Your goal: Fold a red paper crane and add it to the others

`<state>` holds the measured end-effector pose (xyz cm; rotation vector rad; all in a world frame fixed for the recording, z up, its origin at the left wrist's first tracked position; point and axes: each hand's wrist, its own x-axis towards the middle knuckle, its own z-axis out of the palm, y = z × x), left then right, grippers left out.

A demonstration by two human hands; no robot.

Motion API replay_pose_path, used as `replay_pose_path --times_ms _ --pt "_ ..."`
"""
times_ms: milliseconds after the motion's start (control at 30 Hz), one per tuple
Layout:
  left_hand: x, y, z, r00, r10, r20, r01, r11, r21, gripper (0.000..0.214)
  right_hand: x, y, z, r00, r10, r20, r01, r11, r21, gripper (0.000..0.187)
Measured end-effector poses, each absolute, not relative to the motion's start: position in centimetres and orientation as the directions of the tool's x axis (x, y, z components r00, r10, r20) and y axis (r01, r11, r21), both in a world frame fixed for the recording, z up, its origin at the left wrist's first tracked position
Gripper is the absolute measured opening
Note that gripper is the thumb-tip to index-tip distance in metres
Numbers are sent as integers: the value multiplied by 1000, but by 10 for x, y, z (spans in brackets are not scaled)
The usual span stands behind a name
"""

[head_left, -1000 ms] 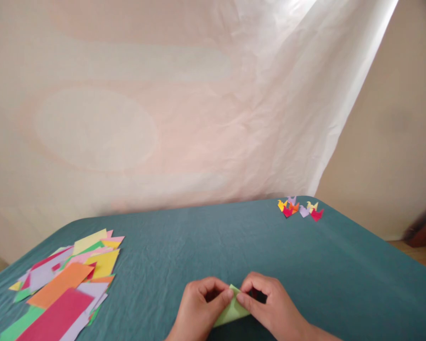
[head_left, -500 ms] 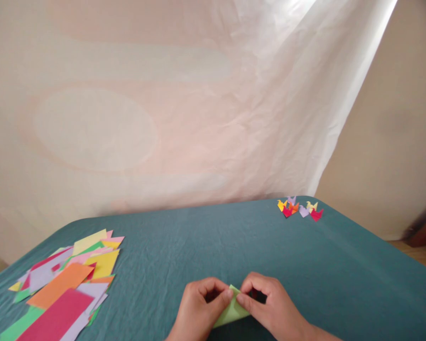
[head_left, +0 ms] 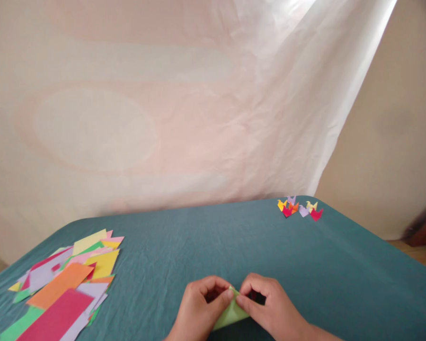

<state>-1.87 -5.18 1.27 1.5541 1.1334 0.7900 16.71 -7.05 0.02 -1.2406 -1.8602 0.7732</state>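
Observation:
A light green piece of folded paper (head_left: 231, 316) is held between my two hands at the near edge of the table, its top corner pointing away from me. My left hand (head_left: 203, 305) pinches its upper left side between thumb and forefinger. On the other side, my right hand (head_left: 270, 303) grips the right edge, also with thumb and forefinger. Both sets of fingertips sit close together near the top corner. The paper's lower part is partly covered by my hands.
On the left lies a loose pile of coloured paper sheets (head_left: 62, 284). Several small folded paper birds (head_left: 300, 208) stand at the far right corner. A dark green cloth covers the table (head_left: 184, 246). Behind it hangs a pale sheet (head_left: 184, 118).
Almost nothing differs. My fingers have shifted very slightly at the top corner of the green paper, and both hands keep their pinch.

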Motion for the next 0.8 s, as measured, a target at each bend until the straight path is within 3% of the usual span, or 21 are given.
replay_pose_path --times_ms 800 --pt "-19 -54 16 319 945 -72 342 -44 939 23 166 -71 2 -252 937 243 488 339 -804 20"
